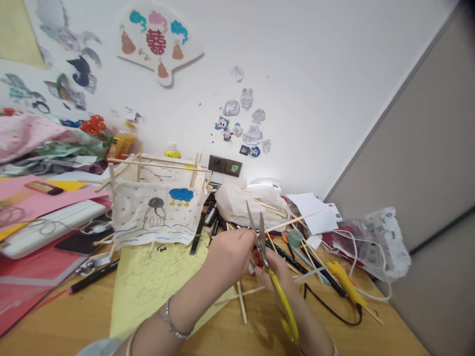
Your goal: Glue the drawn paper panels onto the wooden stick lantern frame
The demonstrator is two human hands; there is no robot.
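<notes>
Yellow-handled scissors (pixel 276 287) stand with their blades parted and tips pointing up, the handle hanging down over my right wrist. My right hand (pixel 279 271) is closed around the scissors near their pivot. Close beside it, my left hand (pixel 232 249) is curled with its fingertips pinched near the blades; what it grips is hidden. A small red thing (pixel 257 258) shows between the two hands, too blurred to name. Thin wooden sticks (pixel 242 302) lie on the table below and behind the hands.
A stick frame with a drawn-on cloth panel (pixel 156 212) stands at the left on yellow paper (pixel 148 291). A yellow glue gun (pixel 347 284) with a black cord lies at the right. Behind are markers (pixel 200 232), a plastic bag (pixel 388 242) and a white power strip (pixel 55 227).
</notes>
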